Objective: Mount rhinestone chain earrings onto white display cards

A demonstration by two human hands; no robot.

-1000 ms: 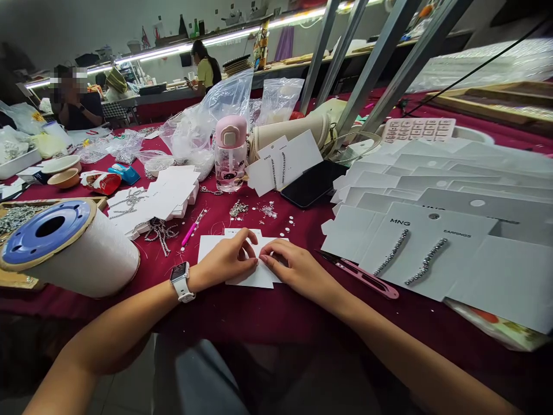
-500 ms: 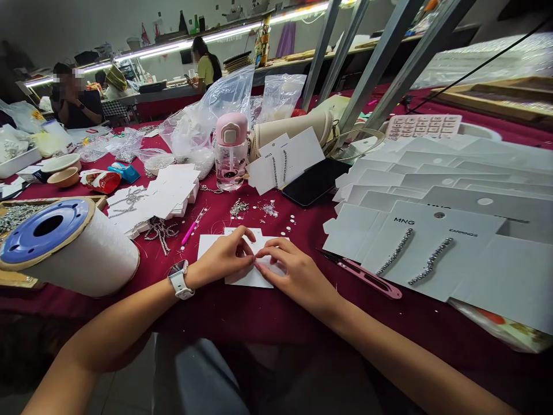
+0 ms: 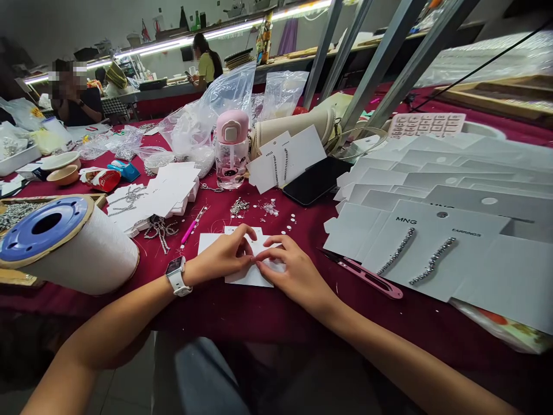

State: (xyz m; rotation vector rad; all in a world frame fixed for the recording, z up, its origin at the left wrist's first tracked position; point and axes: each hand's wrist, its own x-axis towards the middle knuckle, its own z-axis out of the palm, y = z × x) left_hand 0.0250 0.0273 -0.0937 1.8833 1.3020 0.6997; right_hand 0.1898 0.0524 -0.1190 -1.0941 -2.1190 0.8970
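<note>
View: head camera, looking down at my hands on the table.
Left hand [image 3: 220,256]: fingers curled, tips down on the white card [image 3: 249,278]; I cannot tell whether they pinch it.
Right hand [image 3: 294,272]: curved over the same card, almost meeting my left at its middle; its grip is just as hard to tell.
Card: lying on the maroon tablecloth [image 3: 276,311], under both hands.
Right of it: pink thread snips [image 3: 367,278], then MNG earring cards [image 3: 415,248].
Left of it: a white thread cone [image 3: 82,248].
</note>
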